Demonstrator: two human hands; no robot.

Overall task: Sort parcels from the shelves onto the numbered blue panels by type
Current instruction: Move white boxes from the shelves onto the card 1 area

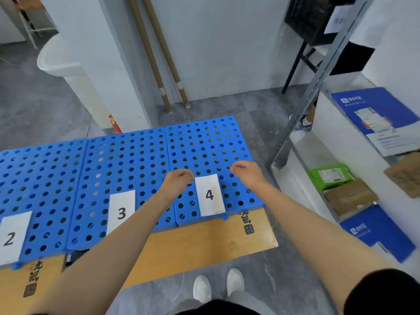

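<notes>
Fingers of the left hand [178,183] and right hand [247,176] are seen loosely curled, empty, over blue panel 4 [204,144], while a green parcel [330,176], brown cardboard parcels [350,196] and blue envelopes [375,114] lie shelved at right, best fetched one type at a time.

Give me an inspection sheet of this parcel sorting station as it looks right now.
Surface: blue panels on a wooden table, labelled 2, 3, 4; no parcels on them.
Job's things: green parcel, brown parcel, blue envelope on the right-hand shelf.
Clutter: nothing seen.
Hands: left hand and right hand over panel 4, fingers loosely curled, empty.
Cables: nothing seen.
Surroundings: cardboard tubes against the wall, black crate.
</notes>
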